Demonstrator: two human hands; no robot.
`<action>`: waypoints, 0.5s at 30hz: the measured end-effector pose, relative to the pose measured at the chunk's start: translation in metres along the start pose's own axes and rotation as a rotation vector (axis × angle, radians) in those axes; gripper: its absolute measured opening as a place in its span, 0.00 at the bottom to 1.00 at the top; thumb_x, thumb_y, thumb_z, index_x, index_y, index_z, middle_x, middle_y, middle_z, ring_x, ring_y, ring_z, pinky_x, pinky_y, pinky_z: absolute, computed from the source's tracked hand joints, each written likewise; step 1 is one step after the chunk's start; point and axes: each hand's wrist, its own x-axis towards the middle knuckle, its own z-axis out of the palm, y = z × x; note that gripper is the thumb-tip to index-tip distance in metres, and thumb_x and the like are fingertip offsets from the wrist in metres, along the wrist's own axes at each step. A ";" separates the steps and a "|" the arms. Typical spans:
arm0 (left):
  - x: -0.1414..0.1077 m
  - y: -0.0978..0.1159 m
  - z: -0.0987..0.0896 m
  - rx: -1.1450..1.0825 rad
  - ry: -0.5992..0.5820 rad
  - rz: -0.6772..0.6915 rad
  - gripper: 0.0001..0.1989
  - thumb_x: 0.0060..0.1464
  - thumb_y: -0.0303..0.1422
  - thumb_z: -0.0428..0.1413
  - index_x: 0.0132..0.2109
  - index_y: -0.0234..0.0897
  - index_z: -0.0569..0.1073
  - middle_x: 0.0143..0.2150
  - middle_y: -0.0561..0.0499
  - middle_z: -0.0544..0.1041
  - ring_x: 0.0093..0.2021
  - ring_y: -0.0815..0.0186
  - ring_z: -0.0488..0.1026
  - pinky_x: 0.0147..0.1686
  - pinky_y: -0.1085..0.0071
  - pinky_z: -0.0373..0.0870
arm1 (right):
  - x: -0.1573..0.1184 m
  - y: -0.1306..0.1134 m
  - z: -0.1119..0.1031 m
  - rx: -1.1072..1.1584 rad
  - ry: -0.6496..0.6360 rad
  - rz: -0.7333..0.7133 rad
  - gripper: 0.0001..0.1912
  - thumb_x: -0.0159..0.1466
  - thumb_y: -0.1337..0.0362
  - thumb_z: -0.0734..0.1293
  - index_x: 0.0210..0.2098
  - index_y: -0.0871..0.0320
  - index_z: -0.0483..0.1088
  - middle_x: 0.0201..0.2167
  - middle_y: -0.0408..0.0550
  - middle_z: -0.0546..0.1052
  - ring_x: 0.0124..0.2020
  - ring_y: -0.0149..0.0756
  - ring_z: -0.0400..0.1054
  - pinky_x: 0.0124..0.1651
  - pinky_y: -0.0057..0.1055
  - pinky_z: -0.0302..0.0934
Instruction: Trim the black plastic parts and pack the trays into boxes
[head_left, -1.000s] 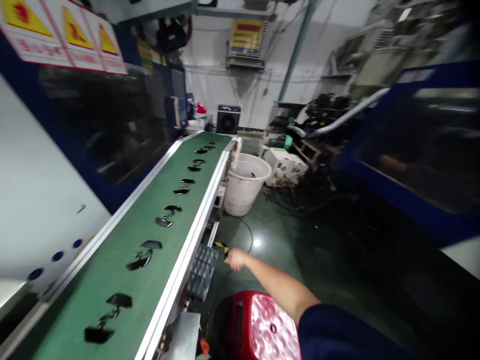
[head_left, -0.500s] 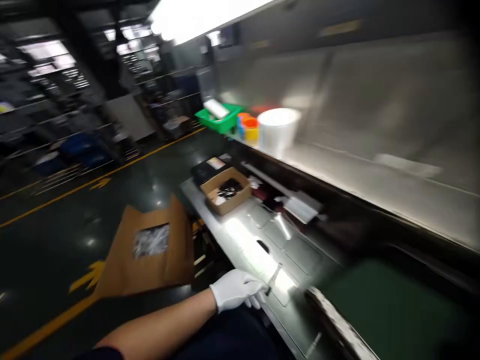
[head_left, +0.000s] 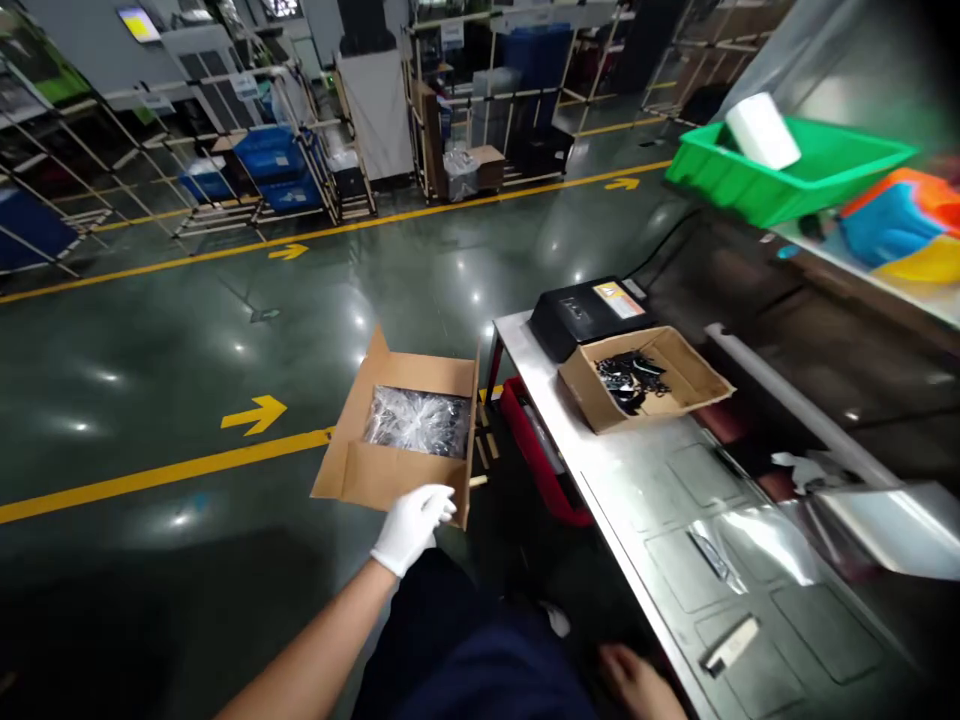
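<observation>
My left hand, in a white glove, is over the near flap of an open cardboard carton at the lower middle. Its fingers are loosely curled and slightly apart, with nothing visible in them. Inside the carton lies clear plastic wrapping over dark contents. My right hand shows bare skin at the bottom edge, beside the bench; its fingers are blurred and partly hidden. On the metal bench lie a small pale-handled tool and a dark piece in a clear bag.
A small cardboard box of black parts stands on the bench beside a black machine. A green bin sits on the shelf at upper right. Below the bench is a red crate. Racks with blue bins stand across the aisle.
The view has swung left. My left hand has moved from the bench and the pale-handled tool to the carton's near flap. My right hand has come into view at the bottom.
</observation>
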 end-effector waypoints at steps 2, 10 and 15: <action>0.022 -0.045 -0.038 0.163 0.126 -0.010 0.21 0.69 0.39 0.46 0.58 0.38 0.78 0.54 0.43 0.83 0.55 0.58 0.79 0.60 0.57 0.74 | 0.018 -0.050 0.012 0.067 -0.072 -0.006 0.20 0.62 0.42 0.63 0.33 0.47 0.80 0.33 0.48 0.84 0.36 0.50 0.80 0.41 0.44 0.74; 0.106 -0.167 -0.058 0.571 0.036 0.106 0.28 0.63 0.32 0.55 0.69 0.35 0.70 0.78 0.36 0.53 0.78 0.44 0.48 0.73 0.46 0.53 | 0.097 -0.327 0.108 -0.082 -0.303 -0.554 0.14 0.71 0.62 0.61 0.46 0.52 0.79 0.43 0.47 0.84 0.44 0.39 0.79 0.49 0.30 0.69; 0.138 -0.223 -0.038 0.682 -0.033 0.118 0.28 0.65 0.31 0.53 0.71 0.35 0.67 0.77 0.36 0.56 0.77 0.43 0.51 0.72 0.43 0.52 | 0.191 -0.377 0.172 -0.223 -0.261 -0.546 0.14 0.67 0.65 0.66 0.50 0.55 0.79 0.50 0.54 0.81 0.49 0.45 0.77 0.54 0.37 0.70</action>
